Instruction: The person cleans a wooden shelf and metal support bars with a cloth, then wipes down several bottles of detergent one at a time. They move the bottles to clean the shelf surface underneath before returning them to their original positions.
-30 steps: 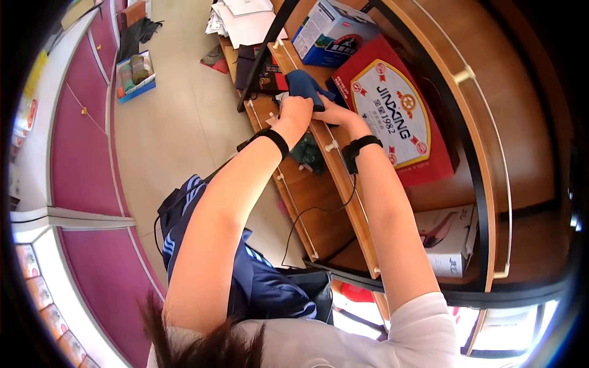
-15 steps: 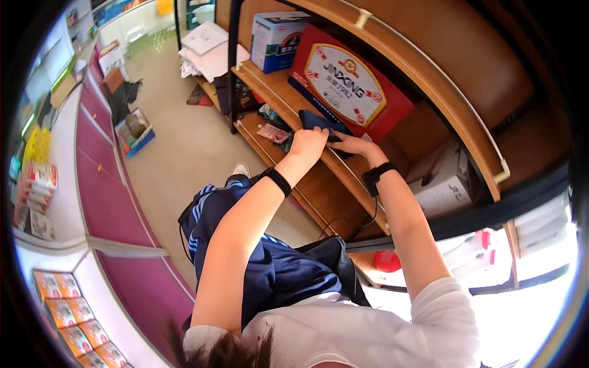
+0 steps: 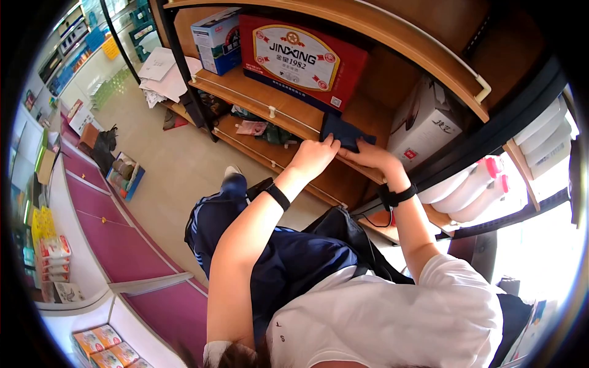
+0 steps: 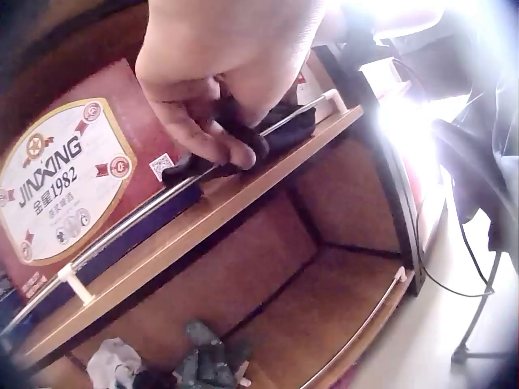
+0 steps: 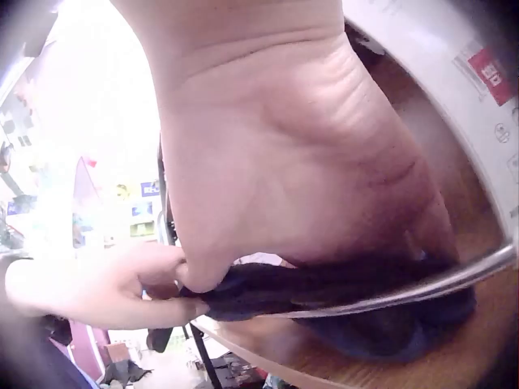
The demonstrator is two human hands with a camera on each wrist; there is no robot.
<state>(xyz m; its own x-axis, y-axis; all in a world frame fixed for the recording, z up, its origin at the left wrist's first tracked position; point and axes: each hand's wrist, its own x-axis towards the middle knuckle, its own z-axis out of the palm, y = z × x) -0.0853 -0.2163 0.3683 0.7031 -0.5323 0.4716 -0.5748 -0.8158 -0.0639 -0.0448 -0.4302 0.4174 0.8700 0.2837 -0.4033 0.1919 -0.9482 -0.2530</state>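
A dark blue cloth (image 3: 345,130) lies over the thin metal rail (image 5: 389,304) at the front edge of a wooden shelf. My left hand (image 3: 315,158) pinches one end of it between thumb and fingers. In the left wrist view, dark folds of the cloth (image 4: 290,130) show on both sides of that hand. Right beside it, my right hand (image 3: 375,157) holds the cloth, its thumb at the near end and its other fingertips hidden behind the fabric. The cloth (image 5: 324,288) stretches below the right palm, along the rail.
Behind the cloth stands a red JINXING box (image 3: 307,58), with a blue box (image 3: 216,43) to its left and a white carton (image 3: 423,126) to its right. Crumpled cloths (image 3: 279,135) lie on the lower shelf. White jugs (image 3: 469,190) with red caps stand at the right.
The head view has swung, and both hands have moved rightward along the shelf with the cloth, from near the blue box to the end by the white carton.
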